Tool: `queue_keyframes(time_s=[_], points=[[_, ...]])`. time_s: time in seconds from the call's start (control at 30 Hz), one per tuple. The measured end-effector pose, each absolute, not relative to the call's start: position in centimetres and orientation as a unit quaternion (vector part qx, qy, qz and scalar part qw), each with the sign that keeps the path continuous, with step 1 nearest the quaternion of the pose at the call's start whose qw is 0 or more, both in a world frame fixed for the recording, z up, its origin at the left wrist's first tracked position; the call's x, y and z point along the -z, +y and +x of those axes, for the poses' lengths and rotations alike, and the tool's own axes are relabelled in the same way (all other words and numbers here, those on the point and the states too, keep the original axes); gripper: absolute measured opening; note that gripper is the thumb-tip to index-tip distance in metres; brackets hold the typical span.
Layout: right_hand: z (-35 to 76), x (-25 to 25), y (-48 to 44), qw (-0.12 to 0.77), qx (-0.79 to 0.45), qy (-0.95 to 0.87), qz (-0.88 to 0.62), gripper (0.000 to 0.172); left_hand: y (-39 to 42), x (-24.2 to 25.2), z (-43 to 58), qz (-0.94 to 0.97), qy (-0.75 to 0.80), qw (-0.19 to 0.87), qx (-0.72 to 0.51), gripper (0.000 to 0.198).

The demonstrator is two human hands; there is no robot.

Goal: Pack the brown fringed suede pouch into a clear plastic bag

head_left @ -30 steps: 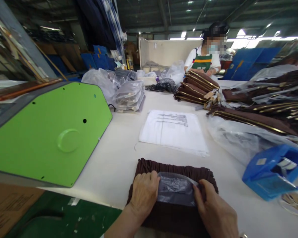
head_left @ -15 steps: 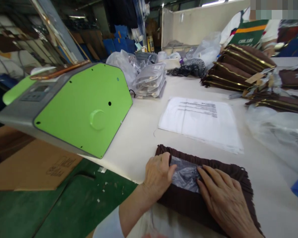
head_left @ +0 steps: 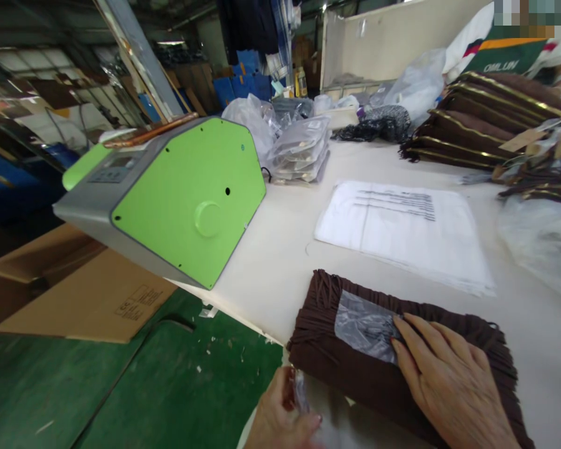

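Note:
A folded dark brown fringed cloth (head_left: 369,380) lies on the white table, its strands bunched along the left end and far edge. On top of it sits a small clear plastic packet (head_left: 362,327) with dark print. My right hand (head_left: 449,368) lies flat over the cloth, fingers stretched, fingertips touching the packet's right end. At the table's near edge, left of the cloth, my left hand (head_left: 285,415) is closed around some crinkled clear plastic film (head_left: 301,393); the rest of that film is hard to make out.
A green-sided grey machine (head_left: 187,206) stands at the table's left edge, above an open cardboard box (head_left: 135,299). Beyond the cloth lie white printed bags (head_left: 397,231). Farther back are stacked plastic-wrapped packs (head_left: 299,149), brown gold-trimmed cloths (head_left: 486,125) and a person in a green apron (head_left: 507,56).
My left hand has left the packet and moved down to the table's near edge, closing on clear plastic film. My right hand stays on the cloth. The view has shifted left.

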State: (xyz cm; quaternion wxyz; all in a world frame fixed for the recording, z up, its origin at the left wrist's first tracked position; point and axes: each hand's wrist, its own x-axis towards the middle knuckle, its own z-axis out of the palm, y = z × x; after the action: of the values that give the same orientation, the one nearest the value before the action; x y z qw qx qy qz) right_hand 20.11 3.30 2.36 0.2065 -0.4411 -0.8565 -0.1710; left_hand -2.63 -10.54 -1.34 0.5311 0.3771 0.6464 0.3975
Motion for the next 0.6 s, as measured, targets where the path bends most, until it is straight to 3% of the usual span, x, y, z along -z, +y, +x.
queue_keyframes(time_s=[0.2,0.33,0.53,0.6], points=[[20.0,-2.6,3.4,0.224,0.186,-0.859,-0.420,0.032,-9.8,0.5,-1.8,0.072,0.497,0.729,-0.465,0.064],[20.2,-2.5,3.4,0.229,0.191,-0.862,-0.410,0.034,-8.4,0.3,-2.4,-0.101,0.470,0.705,-0.522,0.046],[21.2,-1.5,3.8,0.223,0.210,-0.880,-0.363,0.033,-5.8,1.1,-0.9,-0.144,0.427,0.722,-0.524,0.055],[21.7,-0.7,4.1,0.216,0.209,-0.878,-0.372,0.033,-5.4,1.5,-0.7,-0.126,0.457,0.692,-0.544,0.049]])
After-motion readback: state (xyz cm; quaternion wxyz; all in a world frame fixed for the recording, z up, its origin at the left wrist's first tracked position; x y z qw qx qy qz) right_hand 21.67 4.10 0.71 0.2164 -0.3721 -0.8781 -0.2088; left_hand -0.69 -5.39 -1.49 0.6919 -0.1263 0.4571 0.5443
